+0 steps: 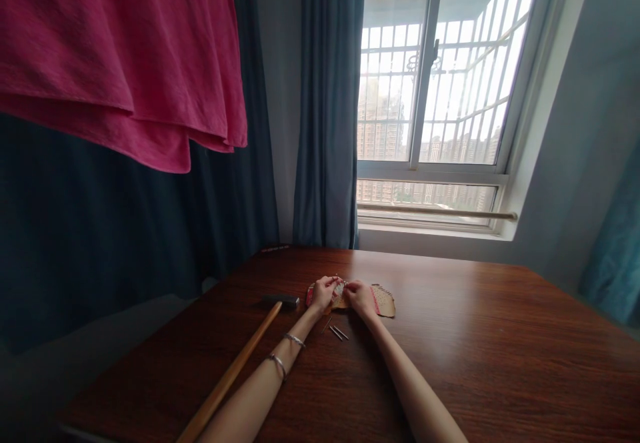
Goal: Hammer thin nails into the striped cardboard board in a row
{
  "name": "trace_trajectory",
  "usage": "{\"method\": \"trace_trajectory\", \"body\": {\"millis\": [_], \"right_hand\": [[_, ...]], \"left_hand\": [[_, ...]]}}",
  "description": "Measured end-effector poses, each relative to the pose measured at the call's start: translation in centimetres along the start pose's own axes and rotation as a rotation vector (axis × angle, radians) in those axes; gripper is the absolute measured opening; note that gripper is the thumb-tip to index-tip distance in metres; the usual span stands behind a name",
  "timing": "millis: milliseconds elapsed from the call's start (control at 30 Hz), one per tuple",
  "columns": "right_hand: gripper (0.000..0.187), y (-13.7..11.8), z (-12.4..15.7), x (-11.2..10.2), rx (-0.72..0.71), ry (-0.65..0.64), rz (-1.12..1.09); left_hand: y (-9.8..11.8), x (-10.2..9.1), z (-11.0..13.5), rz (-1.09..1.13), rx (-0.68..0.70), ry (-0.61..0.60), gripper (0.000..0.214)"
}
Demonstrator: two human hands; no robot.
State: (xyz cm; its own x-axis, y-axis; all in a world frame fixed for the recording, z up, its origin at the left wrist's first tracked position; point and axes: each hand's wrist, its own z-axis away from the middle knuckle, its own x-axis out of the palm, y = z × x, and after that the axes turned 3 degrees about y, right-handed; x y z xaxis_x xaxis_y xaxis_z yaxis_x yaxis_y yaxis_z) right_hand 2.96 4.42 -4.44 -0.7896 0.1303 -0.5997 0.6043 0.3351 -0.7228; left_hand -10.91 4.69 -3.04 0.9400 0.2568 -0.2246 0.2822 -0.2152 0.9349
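My left hand (325, 292) is closed in a pinch over the left part of a flat tan piece (387, 304) with pink bands and a dotted pattern. Across from it, my right hand (361, 296) also pinches, with its fingers close to the left ones. Something small and pale shows between the fingertips, too small to name. The hands cover the middle of the patterned piece, which lies on the table. Just in front of it lie slim metal rods (339, 333), like nails or punches. Two silvery bracelets (295, 340) circle my left wrist and forearm.
A hammer (281, 301) with a long wooden handle lies left of my left arm. The brown wooden table (475, 349) reaches the wall below a barred window (415, 96). A pink cloth (150, 63) hangs at upper left before dark blue curtains (327, 109).
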Motion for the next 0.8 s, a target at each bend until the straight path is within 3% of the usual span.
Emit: {"method": "trace_trajectory", "body": {"millis": [333,633,800], "right_hand": [[0.027,-1.4,0.5,-0.6,0.095,-0.005,0.016],[0.027,-1.8,0.5,-0.7,0.143,0.002,-0.003],[0.026,-1.8,0.4,-0.4,0.168,-0.007,0.022]], "left_hand": [[-0.8,0.1,0.0,0.025,-0.042,-0.046,0.03],[1.1,-0.2,0.8,-0.152,-0.101,-0.037,0.03],[0.2,0.0,0.4,-0.131,-0.07,-0.063,0.024]]}}
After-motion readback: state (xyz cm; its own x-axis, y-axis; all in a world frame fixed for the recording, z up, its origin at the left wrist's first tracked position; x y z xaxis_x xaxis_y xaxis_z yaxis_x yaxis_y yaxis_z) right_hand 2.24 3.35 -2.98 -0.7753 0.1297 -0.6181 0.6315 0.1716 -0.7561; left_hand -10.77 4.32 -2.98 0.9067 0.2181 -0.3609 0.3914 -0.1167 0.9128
